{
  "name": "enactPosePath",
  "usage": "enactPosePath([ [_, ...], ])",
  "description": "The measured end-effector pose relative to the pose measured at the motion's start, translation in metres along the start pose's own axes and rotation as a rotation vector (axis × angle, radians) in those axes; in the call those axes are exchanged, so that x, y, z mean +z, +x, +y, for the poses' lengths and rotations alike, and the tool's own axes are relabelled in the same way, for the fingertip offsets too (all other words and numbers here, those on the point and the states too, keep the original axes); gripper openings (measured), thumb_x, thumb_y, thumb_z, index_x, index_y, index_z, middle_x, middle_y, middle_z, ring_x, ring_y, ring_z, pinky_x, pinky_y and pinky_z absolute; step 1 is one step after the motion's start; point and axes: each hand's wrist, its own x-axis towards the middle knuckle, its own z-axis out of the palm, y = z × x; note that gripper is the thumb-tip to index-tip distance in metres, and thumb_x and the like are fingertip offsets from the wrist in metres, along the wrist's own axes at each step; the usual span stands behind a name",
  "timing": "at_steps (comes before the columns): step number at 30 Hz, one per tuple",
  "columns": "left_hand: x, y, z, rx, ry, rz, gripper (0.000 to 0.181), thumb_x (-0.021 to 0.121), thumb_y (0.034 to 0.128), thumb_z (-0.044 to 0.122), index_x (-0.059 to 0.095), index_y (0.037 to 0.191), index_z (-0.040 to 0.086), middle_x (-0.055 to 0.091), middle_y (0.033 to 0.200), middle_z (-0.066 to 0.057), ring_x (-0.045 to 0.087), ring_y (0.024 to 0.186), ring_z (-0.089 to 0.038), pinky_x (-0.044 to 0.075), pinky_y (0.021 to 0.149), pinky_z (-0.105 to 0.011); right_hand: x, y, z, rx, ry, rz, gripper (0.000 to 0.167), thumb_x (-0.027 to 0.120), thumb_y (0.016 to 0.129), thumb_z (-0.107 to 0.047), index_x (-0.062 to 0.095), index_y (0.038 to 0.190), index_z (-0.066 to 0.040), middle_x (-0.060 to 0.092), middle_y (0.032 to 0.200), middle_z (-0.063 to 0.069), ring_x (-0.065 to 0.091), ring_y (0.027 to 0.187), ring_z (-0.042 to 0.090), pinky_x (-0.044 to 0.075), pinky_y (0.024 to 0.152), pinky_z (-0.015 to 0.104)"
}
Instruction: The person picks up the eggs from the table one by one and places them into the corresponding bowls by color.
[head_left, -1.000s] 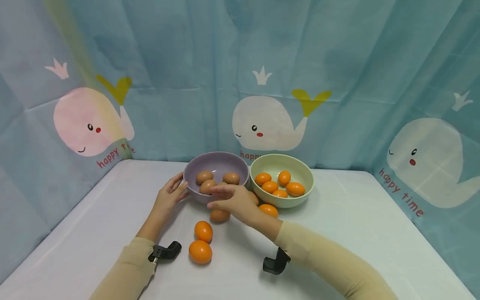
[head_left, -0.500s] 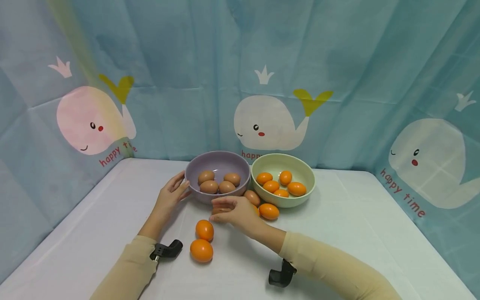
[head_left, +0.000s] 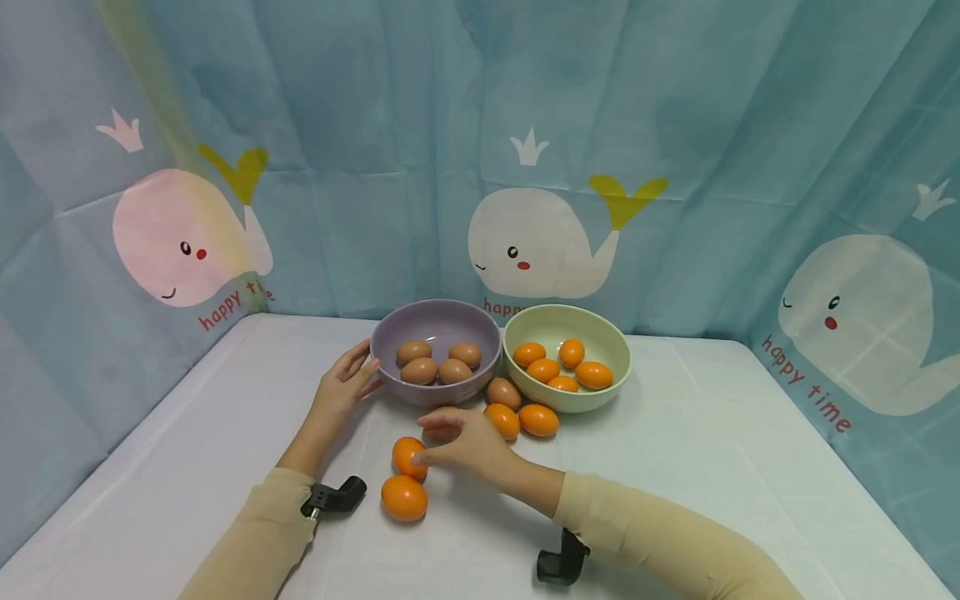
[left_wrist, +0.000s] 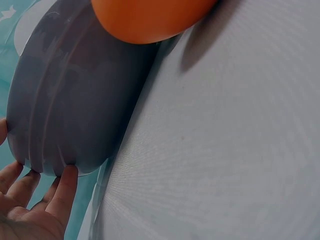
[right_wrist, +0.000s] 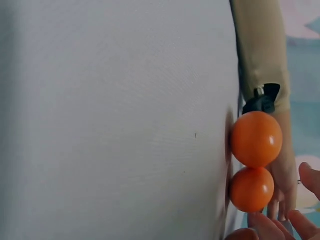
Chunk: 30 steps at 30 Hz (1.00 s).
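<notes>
My left hand (head_left: 341,389) rests its fingertips against the outer left wall of a purple bowl (head_left: 386,337) with brown eggs (head_left: 418,372) in it. My right hand (head_left: 468,446) is in front of that bowl, thumb and fingers spread apart. Its thumb tip overlaps the farther orange egg (head_left: 407,455) in the head view; whether it touches cannot be told. The right wrist view has this thumb apart from the egg, with fingers beside it. A nearer orange egg (head_left: 403,499) adjoins it. One brown egg (right_wrist: 243,235) lies by my right fingers, mostly hidden in the head view.
A pale green bowl (head_left: 615,342) holding several orange eggs (head_left: 594,375) stands right of the purple bowl. Before the bowls lie a brown egg (head_left: 503,393) and two orange eggs (head_left: 538,420). A whale-print curtain (head_left: 360,208) hangs behind the white table (head_left: 720,442).
My right hand has come down from in front of the purple bowl's rim, past the brown egg, toward the farther orange egg. My left hand stays at the bowl.
</notes>
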Motion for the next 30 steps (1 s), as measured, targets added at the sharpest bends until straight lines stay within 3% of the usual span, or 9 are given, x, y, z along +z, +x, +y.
enactPosePath([
  [10,0.0,0.002,-0.002,-0.001,0.0,0.0,0.066,0.053,0.1037,0.032,0.024,0.158,0.009,0.023,0.166,-0.007,0.035,0.147,-0.028,0.051,0.105,-0.028,0.01,0.003,0.003,0.001,-0.059,0.022,0.041,0.085,0.077,-0.011,0.073,0.116,-0.003,0.071,0.114,0.008,0.069,0.11,0.026,0.057,0.1,0.039],
  [21,0.0,0.003,-0.004,0.006,-0.004,-0.007,0.066,0.053,0.1038,0.032,0.024,0.158,0.007,0.022,0.166,-0.009,0.035,0.147,-0.03,0.053,0.103,-0.025,0.018,0.009,0.004,0.003,-0.111,0.021,0.041,0.084,0.078,-0.01,0.073,0.116,-0.002,0.07,0.111,0.009,0.069,0.105,0.023,0.059,0.095,0.037],
  [25,-0.001,0.003,-0.004,0.001,-0.003,-0.005,0.066,0.053,0.1038,0.032,0.024,0.158,0.008,0.023,0.166,-0.008,0.035,0.147,-0.03,0.052,0.103,-0.025,0.02,0.01,0.004,0.013,-0.131,0.019,0.039,0.083,0.078,-0.008,0.074,0.115,-0.003,0.071,0.108,0.006,0.067,0.1,0.017,0.059,0.09,0.027],
  [30,-0.001,0.003,-0.003,0.007,-0.011,-0.009,0.066,0.053,0.1039,0.031,0.024,0.158,0.007,0.022,0.166,-0.009,0.035,0.146,-0.03,0.052,0.104,-0.027,0.022,0.009,0.004,0.034,-0.128,0.013,0.037,0.083,0.077,-0.007,0.075,0.113,-0.004,0.072,0.104,0.004,0.06,0.084,0.008,0.053,0.07,0.013],
])
